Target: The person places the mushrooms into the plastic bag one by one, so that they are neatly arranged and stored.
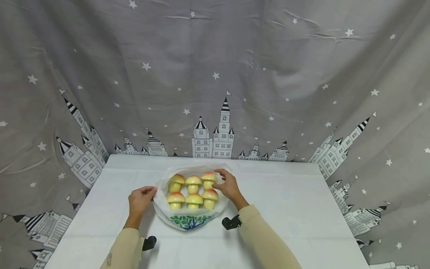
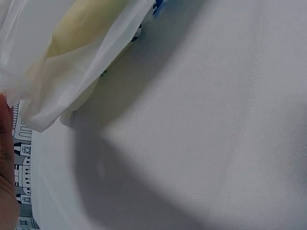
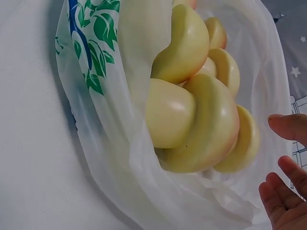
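Note:
Several yellow toy mushrooms (image 1: 193, 180) with reddish-tinged caps sit in two rows inside a white plastic bag (image 1: 164, 215) printed with a green-leaved, blue-trunked tree. At the bag's left rim, my left hand (image 1: 140, 200) pinches the plastic between thumb and fingers; only its edge enters the left wrist view. My right hand (image 1: 229, 185) hovers over the bag's right side, thumb and fingers spread beside the far right mushroom (image 1: 208, 177). In the right wrist view its fingers (image 3: 283, 191) stand apart from the mushrooms, holding nothing.
The bag lies on a white-covered table (image 1: 285, 209). Behind and around it hangs a grey curtain (image 1: 268, 74) with white stars and castles. A dark wrist device (image 1: 231, 223) sits by the right sleeve, and another (image 1: 149, 243) by the left.

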`<control>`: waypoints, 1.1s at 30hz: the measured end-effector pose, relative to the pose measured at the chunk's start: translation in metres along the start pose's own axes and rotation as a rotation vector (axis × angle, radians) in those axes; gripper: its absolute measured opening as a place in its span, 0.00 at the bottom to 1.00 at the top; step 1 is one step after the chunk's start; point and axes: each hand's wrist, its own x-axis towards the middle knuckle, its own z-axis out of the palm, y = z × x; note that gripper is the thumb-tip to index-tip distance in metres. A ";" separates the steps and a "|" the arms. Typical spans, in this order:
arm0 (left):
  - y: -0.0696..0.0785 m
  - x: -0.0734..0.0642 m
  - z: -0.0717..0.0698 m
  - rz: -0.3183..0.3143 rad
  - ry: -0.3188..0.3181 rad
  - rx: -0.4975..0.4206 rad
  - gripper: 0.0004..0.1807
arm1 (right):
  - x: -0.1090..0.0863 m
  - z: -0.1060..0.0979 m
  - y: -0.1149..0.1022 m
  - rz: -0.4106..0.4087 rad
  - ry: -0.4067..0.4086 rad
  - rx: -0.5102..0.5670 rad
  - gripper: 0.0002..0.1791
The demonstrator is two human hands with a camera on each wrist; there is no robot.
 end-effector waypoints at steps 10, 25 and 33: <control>0.000 0.004 0.001 -0.028 -0.003 -0.022 0.16 | -0.015 -0.014 0.006 -0.018 0.046 0.036 0.28; -0.001 0.008 -0.006 -0.005 -0.028 0.026 0.15 | -0.047 -0.026 0.040 -0.130 0.258 -0.032 0.27; -0.005 0.005 -0.010 -0.014 -0.054 0.014 0.15 | -0.061 -0.043 0.054 -0.129 0.241 -0.178 0.27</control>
